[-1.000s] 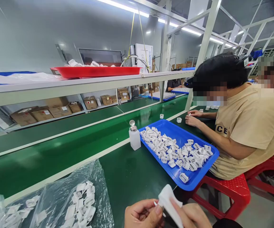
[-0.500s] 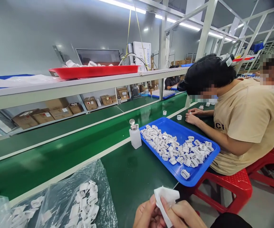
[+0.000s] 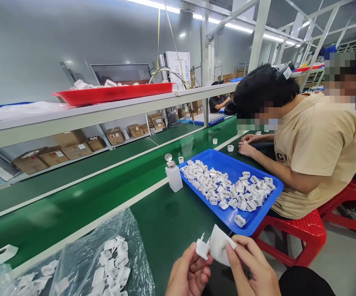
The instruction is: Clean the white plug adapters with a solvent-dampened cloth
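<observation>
My left hand (image 3: 187,271) pinches a small white plastic plug piece (image 3: 202,248) with thin pins pointing up. Close beside it, my right hand (image 3: 248,263) grips a folded white cloth (image 3: 222,245) between thumb and fingers. The cloth's left edge is right by the pins; whether they touch I cannot tell. Ahead of both hands lies a blue tray (image 3: 227,220) holding many white plastic pieces (image 3: 224,187). To the left, a clear plastic bag (image 3: 139,246) carries more of these pieces.
A white dispenser bottle (image 3: 174,179) with its metal lid up stands at the tray's left corner. A green conveyor belt (image 3: 103,197) runs behind, carrying loose white pieces. A co-worker in a beige shirt (image 3: 316,152) sits at right. A red tray (image 3: 112,94) rests on the shelf above.
My hands have moved apart a little, and the white plug piece now shows in my left hand. The cloth has shifted right. A white piece has come into view on the belt at left.
</observation>
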Tool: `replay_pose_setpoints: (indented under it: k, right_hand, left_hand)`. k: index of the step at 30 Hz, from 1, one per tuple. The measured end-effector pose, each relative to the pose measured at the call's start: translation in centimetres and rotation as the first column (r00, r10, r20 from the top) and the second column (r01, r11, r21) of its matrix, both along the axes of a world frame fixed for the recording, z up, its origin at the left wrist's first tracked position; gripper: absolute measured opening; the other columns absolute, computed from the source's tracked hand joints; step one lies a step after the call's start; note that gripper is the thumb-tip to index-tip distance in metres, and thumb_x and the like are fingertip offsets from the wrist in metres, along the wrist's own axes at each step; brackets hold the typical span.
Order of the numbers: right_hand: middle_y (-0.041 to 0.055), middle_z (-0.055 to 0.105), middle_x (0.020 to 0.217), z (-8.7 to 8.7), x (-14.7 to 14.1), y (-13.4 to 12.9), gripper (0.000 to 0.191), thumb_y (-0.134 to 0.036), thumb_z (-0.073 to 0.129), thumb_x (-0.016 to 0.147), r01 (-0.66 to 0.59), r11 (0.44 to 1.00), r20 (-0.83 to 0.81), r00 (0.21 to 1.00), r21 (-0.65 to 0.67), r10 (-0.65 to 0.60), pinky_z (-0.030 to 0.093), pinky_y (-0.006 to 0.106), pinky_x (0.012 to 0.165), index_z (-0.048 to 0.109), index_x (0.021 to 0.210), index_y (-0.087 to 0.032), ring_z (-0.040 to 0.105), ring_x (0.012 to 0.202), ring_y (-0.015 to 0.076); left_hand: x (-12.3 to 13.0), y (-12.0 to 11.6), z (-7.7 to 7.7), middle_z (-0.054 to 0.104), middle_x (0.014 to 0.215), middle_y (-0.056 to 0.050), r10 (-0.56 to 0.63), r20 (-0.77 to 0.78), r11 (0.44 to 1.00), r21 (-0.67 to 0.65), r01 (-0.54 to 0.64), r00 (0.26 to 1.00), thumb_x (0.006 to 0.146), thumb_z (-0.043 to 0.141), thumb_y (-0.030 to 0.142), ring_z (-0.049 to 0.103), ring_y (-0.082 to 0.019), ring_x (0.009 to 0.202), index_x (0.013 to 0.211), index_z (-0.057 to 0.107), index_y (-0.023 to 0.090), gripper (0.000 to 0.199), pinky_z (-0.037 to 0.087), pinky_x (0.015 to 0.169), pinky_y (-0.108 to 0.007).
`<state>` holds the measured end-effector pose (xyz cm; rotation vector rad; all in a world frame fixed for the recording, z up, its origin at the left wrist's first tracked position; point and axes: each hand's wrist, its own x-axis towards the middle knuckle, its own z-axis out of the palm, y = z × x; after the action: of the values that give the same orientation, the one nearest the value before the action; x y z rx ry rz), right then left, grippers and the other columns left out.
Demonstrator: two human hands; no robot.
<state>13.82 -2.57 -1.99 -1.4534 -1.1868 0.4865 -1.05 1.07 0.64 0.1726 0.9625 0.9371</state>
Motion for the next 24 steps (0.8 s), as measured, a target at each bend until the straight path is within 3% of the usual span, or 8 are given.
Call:
replay_pose_setpoints:
  k: [3,7,10,12,14,17,20,24]
  right_hand:
    - [0.0108,0.071,0.108,-0.7,-0.3,1.3,0.043,-0.057,0.056,0.095,-0.192,0.969,-0.19,0.968,-0.153,0.162,0.052,0.022,0.059,0.078,0.101,-0.02,0.068,0.088,0.0228]
    - [0.005,0.064,0.07,-2.3,-2.1,2.8,0.06,-0.07,0.055,0.089,-0.41,0.884,-0.474,0.838,-0.223,0.269,0.05,0.027,0.068,0.076,0.086,-0.014,0.059,0.071,0.0211]
    - [0.0036,0.061,0.071,-3.8,-3.3,3.2,0.062,-0.072,0.053,0.089,-0.455,0.856,-0.519,0.808,-0.247,0.279,0.045,0.028,0.066,0.073,0.085,-0.013,0.053,0.07,0.0193]
    - [0.003,0.06,0.072,-4.6,-3.7,3.4,0.059,-0.069,0.05,0.092,-0.449,0.851,-0.473,0.833,-0.272,0.288,0.042,0.028,0.067,0.071,0.086,-0.014,0.05,0.072,0.0191]
    - [0.0017,0.056,0.069,-4.8,-3.8,3.5,0.055,-0.066,0.05,0.094,-0.438,0.845,-0.4,0.865,-0.307,0.303,0.038,0.028,0.064,0.069,0.083,-0.016,0.048,0.07,0.0185]
    - [0.0022,0.057,0.068,-4.2,-3.8,3.9,0.051,-0.062,0.048,0.096,-0.387,0.859,-0.236,0.917,-0.335,0.321,0.035,0.028,0.062,0.066,0.078,-0.018,0.047,0.067,0.0182]
    - [0.0034,0.062,0.071,-3.7,-3.5,4.4,0.048,-0.059,0.045,0.098,-0.233,0.923,-0.086,0.972,-0.305,0.217,0.036,0.028,0.063,0.065,0.08,-0.019,0.049,0.065,0.0182]
    - [-0.0003,0.052,0.066,-4.2,-2.7,4.2,0.05,-0.064,0.046,0.096,-0.204,0.902,-0.153,0.976,-0.38,0.156,0.034,0.027,0.057,0.056,0.074,-0.021,0.045,0.062,0.0162]
  left_hand:
    - [-0.7,0.6,-2.0,0.076,0.062,-0.011,0.026,-0.211,0.994,0.106,-0.004,0.977,0.076,0.086,0.035,0.065,-0.01,0.045,0.075,0.075,0.005,0.032,0.05,0.043,-0.015]
    - [-1.7,1.0,-4.0,0.068,0.051,-0.008,-0.063,-0.524,0.969,0.171,0.176,0.85,0.062,0.08,0.067,0.055,-0.012,0.033,0.061,0.065,0.012,0.058,0.032,0.03,-0.019]
    - [-1.9,1.1,-4.0,0.062,0.048,-0.005,-0.087,-0.815,0.917,0.159,0.365,0.573,0.078,0.058,0.073,0.049,-0.013,0.034,0.056,0.059,0.017,0.06,0.028,0.037,-0.024]
    - [-1.9,1.0,-3.4,0.06,0.049,-0.004,-0.021,-0.945,0.877,0.139,0.459,0.326,0.091,0.045,0.062,0.052,-0.015,0.044,0.052,0.053,0.021,0.057,0.032,0.048,-0.028]
    - [-1.9,1.0,-2.5,0.063,0.053,-0.006,0.007,-0.989,0.846,0.084,0.526,0.147,0.098,0.036,0.048,0.057,-0.018,0.054,0.05,0.049,0.023,0.056,0.034,0.058,-0.031]
    - [-2.1,1.1,-1.6,0.073,0.064,-0.011,-0.037,-0.998,0.835,-0.053,0.548,-0.041,0.101,0.03,0.037,0.067,-0.022,0.063,0.054,0.055,0.023,0.056,0.035,0.063,-0.033]
    - [-2.4,1.3,-1.7,0.079,0.078,-0.017,-0.058,-0.961,0.835,-0.195,0.515,-0.269,0.102,0.035,0.032,0.075,-0.028,0.073,0.07,0.071,0.02,0.05,0.035,0.061,-0.033]
    - [-2.9,1.3,-2.9,0.079,0.075,-0.015,-0.07,-0.895,0.822,-0.303,0.483,-0.441,0.103,0.038,0.033,0.076,-0.033,0.07,0.074,0.073,0.02,0.047,0.032,0.055,-0.032]
